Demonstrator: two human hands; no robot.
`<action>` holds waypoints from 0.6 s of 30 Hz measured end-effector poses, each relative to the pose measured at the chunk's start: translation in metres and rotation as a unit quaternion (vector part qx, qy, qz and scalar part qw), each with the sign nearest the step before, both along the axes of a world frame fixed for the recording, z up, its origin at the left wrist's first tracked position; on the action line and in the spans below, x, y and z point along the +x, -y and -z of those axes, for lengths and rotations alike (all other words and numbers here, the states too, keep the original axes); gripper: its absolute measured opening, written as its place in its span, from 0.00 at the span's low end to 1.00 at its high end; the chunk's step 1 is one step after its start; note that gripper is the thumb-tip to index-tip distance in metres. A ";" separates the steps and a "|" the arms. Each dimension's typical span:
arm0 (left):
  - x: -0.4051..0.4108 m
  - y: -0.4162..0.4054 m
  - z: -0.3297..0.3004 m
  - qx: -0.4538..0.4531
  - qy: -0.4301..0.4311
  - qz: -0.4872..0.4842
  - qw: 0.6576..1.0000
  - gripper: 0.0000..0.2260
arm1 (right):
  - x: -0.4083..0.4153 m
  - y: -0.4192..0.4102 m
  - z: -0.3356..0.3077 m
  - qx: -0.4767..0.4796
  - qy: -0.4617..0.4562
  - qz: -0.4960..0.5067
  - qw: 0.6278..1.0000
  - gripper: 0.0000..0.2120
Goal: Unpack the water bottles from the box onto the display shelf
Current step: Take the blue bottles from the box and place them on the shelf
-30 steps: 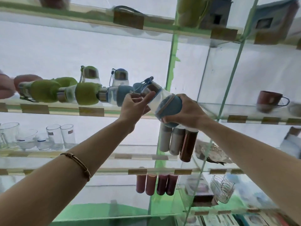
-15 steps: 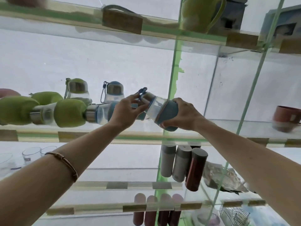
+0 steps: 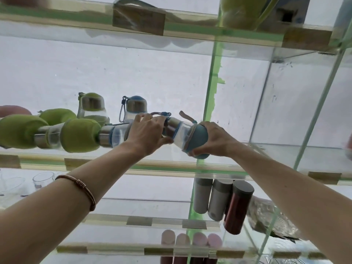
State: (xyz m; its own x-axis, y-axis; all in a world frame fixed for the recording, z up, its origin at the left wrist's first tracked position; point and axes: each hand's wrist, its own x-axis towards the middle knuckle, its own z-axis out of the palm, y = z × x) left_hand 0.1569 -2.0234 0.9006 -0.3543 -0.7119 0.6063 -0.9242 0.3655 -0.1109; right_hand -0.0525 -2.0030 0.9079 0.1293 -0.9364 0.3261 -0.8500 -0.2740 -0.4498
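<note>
A clear water bottle with a blue sleeve and steel cap [image 3: 187, 135] lies tilted on the glass display shelf [image 3: 171, 166]. My right hand [image 3: 213, 140] grips its blue base end. My left hand [image 3: 148, 133] covers its cap end and the neighbouring blue bottle [image 3: 117, 135], fingers curled over them; which one it holds I cannot tell. To the left, green-sleeved bottles [image 3: 80, 135] lie in a row on the same shelf. Behind them stand a green bottle [image 3: 92, 106] and a blue bottle [image 3: 134, 106]. The box is out of view.
A vertical glass divider with a green edge [image 3: 211, 92] stands just right of the held bottle. Steel and red flasks [image 3: 219, 201] stand on the shelf below, drinking glasses [image 3: 41, 180] at lower left. A green jug [image 3: 242, 12] sits on the shelf above.
The view tilted upward, so the shelves slid down in the frame. The blue bottle sank lower onto the shelf, and my left hand closed over its cap end.
</note>
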 end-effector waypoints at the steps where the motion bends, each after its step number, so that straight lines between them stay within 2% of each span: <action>1: 0.000 0.000 0.003 -0.002 -0.007 -0.004 1.000 0.29 | 0.000 0.001 0.000 -0.002 -0.011 -0.007 1.000 0.40; 4: 0.001 0.001 0.014 -0.029 -0.018 -0.010 0.999 0.33 | -0.002 0.002 -0.001 0.004 -0.032 -0.013 0.999 0.44; 9: 0.005 -0.003 0.019 -0.042 -0.063 0.005 0.997 0.37 | -0.007 0.000 0.000 0.000 -0.033 -0.019 0.999 0.43; 18: -0.007 -0.013 0.027 -0.037 -0.013 0.037 0.999 0.35 | -0.009 -0.015 0.001 -0.017 -0.024 -0.024 0.999 0.45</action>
